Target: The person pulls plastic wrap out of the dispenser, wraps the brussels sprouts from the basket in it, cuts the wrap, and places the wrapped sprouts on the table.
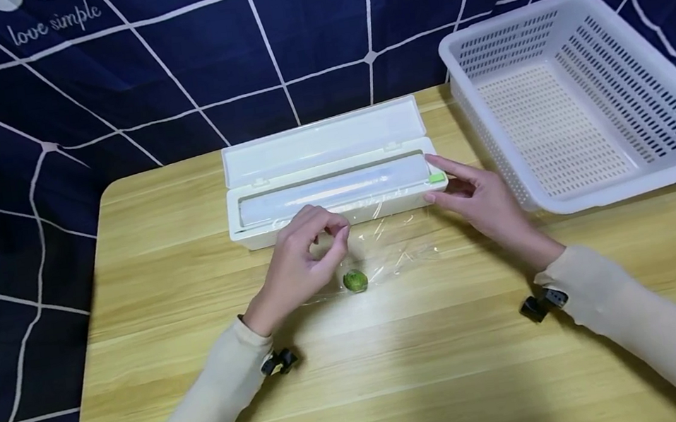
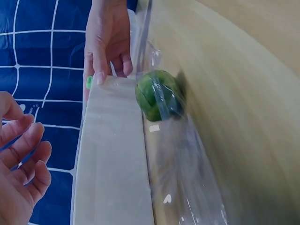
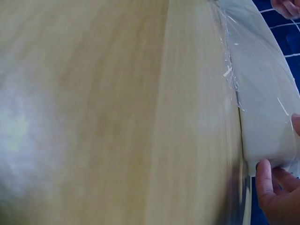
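A small round green vegetable like a sprout (image 1: 356, 280) sits on the pale wood-grain table (image 1: 399, 381) just in front of a long white plastic box (image 1: 264, 237), and a sheet of clear, crinkled plastic film (image 1: 396, 260) drapes over it, as the left wrist view shows. The film runs across the front of the box, whose white hinged lid (image 1: 325, 143) stands open toward the back, baring a thick pale roll (image 1: 335, 188) inside. The right hand (image 1: 491, 201) grasps the box's right end, thumb on the front and forefinger at the top edge, close to a bright green tab (image 1: 437, 177). The left hand (image 1: 300, 262) hovers near the front of the box, above and left of the vegetable, its fingers bent and its thumb and forefinger tips close together; I cannot tell whether they pinch any film. Both forearms wear cream sleeves (image 1: 219, 376). To the right stands a large white slotted plastic basket (image 1: 630, 189), and behind the table hangs navy cloth with a white grid (image 1: 164, 63)
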`<state>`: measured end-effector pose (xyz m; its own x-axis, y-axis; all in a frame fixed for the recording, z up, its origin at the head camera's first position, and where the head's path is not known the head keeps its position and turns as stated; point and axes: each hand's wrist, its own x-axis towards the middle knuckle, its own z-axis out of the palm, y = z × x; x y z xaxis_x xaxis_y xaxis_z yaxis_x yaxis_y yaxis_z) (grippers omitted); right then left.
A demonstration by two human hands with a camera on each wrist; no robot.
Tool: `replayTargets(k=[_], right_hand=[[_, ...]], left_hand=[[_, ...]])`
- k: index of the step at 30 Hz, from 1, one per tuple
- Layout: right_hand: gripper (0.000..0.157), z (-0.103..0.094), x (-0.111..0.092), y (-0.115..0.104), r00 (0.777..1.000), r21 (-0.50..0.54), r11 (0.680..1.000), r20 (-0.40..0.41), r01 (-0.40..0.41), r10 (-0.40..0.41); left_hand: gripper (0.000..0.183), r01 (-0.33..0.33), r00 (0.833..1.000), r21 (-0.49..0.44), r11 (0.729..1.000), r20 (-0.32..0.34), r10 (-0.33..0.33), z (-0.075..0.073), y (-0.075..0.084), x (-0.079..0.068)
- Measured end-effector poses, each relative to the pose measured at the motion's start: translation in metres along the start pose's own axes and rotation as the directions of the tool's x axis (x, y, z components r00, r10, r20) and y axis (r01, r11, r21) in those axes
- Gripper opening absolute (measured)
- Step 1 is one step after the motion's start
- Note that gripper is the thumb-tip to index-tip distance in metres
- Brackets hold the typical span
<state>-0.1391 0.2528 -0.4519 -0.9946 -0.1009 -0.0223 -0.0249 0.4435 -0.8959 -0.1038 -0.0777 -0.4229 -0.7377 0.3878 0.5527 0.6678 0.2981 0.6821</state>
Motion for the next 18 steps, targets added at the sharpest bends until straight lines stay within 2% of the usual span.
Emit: replayTargets(k=[8,18], right_hand=[[0.072,0.001,0.001,0.003,0.999,-0.012,1.000,-0.021,0.027,-0.027],[0.071,0.002,0.004,0.001,0.998,-0.065,0.997,-0.025,0.049,-0.050]], left_hand=[[0.007,0.018,1.000,-0.013,1.000,-0.004,-0.018,0.016,-0.001,0.019],[0.012,0.050,0.999,-0.027,0.998,0.014,-0.049,0.026,-0.007,0.031]])
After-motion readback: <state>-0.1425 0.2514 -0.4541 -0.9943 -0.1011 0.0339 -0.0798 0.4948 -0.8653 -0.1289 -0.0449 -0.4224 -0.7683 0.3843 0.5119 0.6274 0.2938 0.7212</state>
